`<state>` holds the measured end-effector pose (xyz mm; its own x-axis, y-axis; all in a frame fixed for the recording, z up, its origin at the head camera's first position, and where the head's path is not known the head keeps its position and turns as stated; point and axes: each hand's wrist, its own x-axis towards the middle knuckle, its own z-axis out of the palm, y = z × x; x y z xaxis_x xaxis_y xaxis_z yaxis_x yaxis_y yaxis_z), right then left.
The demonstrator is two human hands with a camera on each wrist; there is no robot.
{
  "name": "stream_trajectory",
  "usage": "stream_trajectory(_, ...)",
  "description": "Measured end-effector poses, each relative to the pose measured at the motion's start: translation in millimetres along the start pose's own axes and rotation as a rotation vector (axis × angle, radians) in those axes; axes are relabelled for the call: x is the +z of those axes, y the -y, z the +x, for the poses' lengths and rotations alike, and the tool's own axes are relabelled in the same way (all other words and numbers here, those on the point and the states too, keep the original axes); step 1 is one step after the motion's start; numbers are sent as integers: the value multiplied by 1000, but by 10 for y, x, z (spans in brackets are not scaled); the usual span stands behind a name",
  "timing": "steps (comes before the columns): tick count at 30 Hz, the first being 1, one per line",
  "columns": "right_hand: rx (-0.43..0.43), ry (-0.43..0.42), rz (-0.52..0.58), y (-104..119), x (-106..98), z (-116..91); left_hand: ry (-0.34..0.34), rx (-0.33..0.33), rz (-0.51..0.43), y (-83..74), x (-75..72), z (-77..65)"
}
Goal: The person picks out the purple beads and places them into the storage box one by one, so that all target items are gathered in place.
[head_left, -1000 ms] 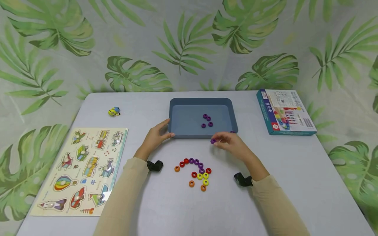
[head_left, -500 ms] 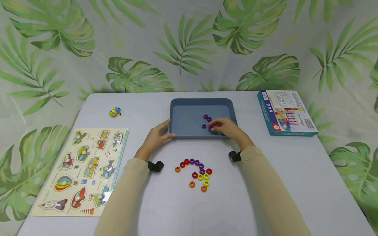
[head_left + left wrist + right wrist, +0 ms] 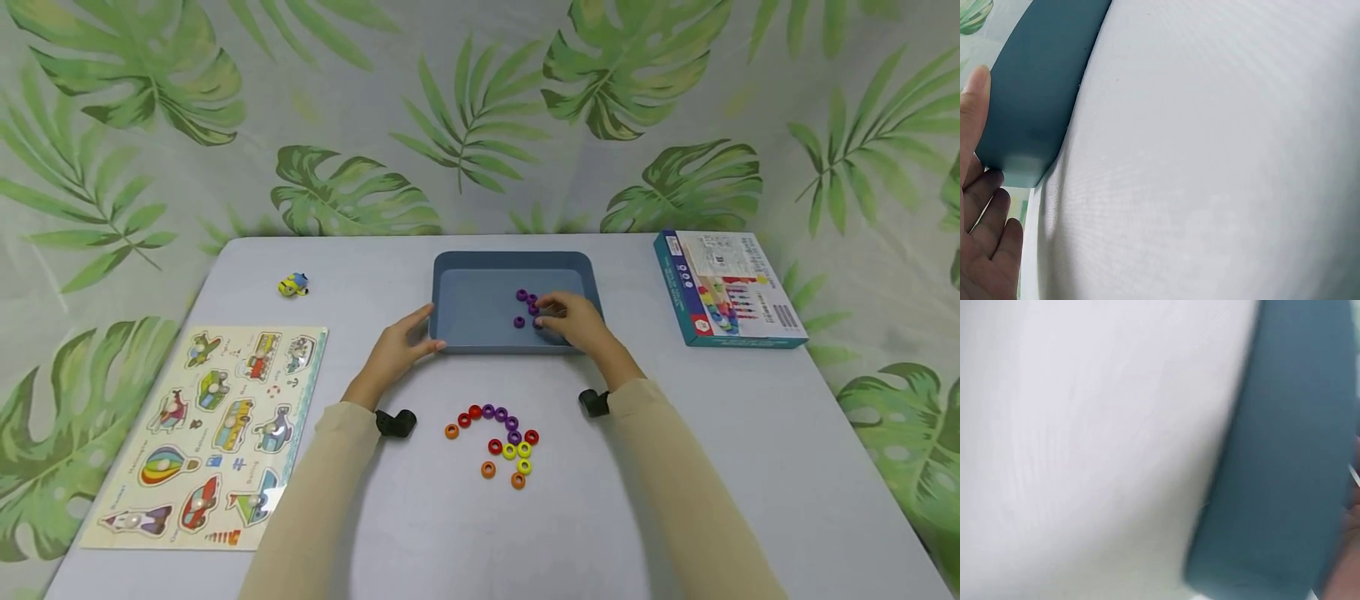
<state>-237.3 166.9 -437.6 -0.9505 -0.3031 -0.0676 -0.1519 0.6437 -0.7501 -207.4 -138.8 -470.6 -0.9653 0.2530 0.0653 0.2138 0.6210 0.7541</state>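
Observation:
A blue-grey tray (image 3: 480, 342) sits at the back middle of the table, with several purple beads (image 3: 519, 322) in its right half. My left hand (image 3: 393, 350) holds the tray's front left corner, thumb along the front wall and fingers at the left side. In the left wrist view the thumb (image 3: 977, 94) lies at the tray's rim and the other fingers curl beside its end. My right hand (image 3: 577, 323) reaches over the front wall into the tray, thumb and index finger parted around the purple beads. The right wrist view shows mostly the tray wall (image 3: 1285, 450).
Red, orange, yellow and purple beads (image 3: 524, 450) lie loose in front of the tray. A wooden picture puzzle (image 3: 202, 442) lies at left, with a small yellow-and-blue toy (image 3: 293, 284) behind it. A toy box (image 3: 731, 287) lies at the back right.
My right hand has carried a purple bead from the tray's front edge into the tray and let it go among the others. Its thumb and index finger have parted. The left hand stays put.

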Motion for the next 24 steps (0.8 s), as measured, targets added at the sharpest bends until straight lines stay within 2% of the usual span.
stream_trajectory(3, -119, -38, 67, 117, 11, -169, 0, -2, 1, -2, -1, -1)
stream_trajectory(6, -265, -18, 146, 277, 66, -397, -1, 5, 2, -6, -2, 1)
stream_trajectory(8, -311, 18, 196, 327, 140, -541, -1, 6, -1, -7, -2, 5)
stream_trajectory(14, -286, 217, 237, 253, 392, -789, -1, 2, -4, -3, -2, 11)
stream_trajectory(18, -263, 343, 276, 311, 441, -896, -5, 2, -2, 5, -4, 7)
stream_trajectory(21, -254, 395, 263, 215, 505, -899, -7, 9, -2, 13, -2, 10)
stream_trajectory(24, -274, 411, 216, 114, 564, -881, -7, 10, 1, 13, 3, 9)
